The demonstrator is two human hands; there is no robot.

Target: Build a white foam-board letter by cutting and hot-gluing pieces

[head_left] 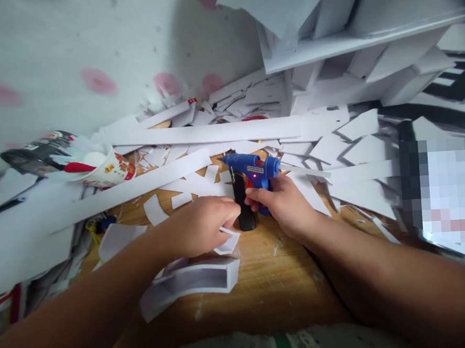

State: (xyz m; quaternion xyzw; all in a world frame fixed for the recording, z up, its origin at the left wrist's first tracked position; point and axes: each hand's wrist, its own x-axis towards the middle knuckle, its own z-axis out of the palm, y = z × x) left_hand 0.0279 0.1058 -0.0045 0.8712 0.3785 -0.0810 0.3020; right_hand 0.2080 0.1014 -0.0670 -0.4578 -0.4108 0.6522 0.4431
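My right hand [284,202] is wrapped round the handle of a blue glue gun [252,170] whose nozzle points left; a red light glows on its side. Just left of it, my left hand [202,224] is closed on a small white folded card piece [229,242], held over the wooden table [270,276]. A black upright object [243,205] stands between the two hands. In front of my left hand lies a white curved card model [195,281].
Long white card strips [222,131] and several offcuts litter the back of the table. A paper cup [106,170] lies on its side at the left. A white card structure [342,41] rises at the back right. A blurred patch [446,192] covers the right.
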